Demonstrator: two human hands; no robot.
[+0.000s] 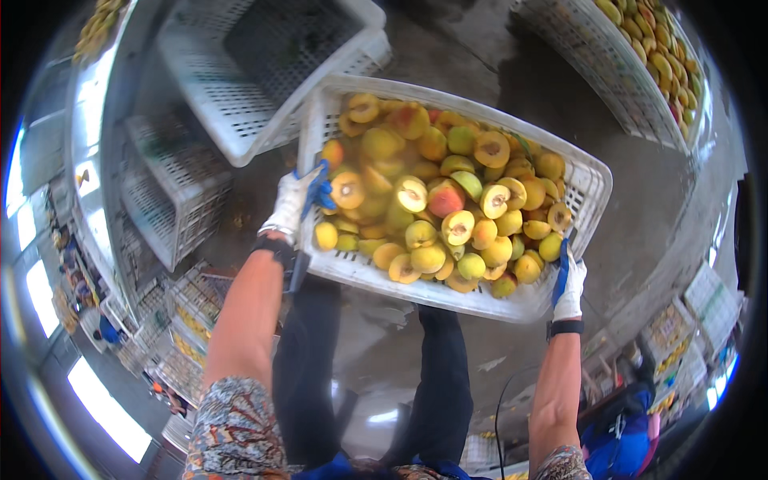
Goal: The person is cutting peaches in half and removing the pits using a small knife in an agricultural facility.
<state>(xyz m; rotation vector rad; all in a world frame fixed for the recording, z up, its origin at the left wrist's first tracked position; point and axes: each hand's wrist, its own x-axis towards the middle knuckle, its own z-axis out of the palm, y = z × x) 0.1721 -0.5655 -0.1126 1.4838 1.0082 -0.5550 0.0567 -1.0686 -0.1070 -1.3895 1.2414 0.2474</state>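
A white perforated plastic crate (448,302) is held out in front of me, tilted so its right end sits lower in the picture. Halved peaches (458,228), yellow and green with some red, fill much of it; several show pits or hollow centres. My left hand (298,198), in a white glove with blue on the fingers, grips the crate's left end, its fingers over the rim. At the right front corner my right hand (569,282), gloved alike, is closed on the rim. The fruit at the crate's left side looks blurred.
Beyond the crate's left end stands an empty white crate (232,120), with another crate (180,192) below it. A crate heaped with fruit (656,64) is at the far right. A long metal-edged surface (94,160) runs along the left. The floor (528,88) looks wet.
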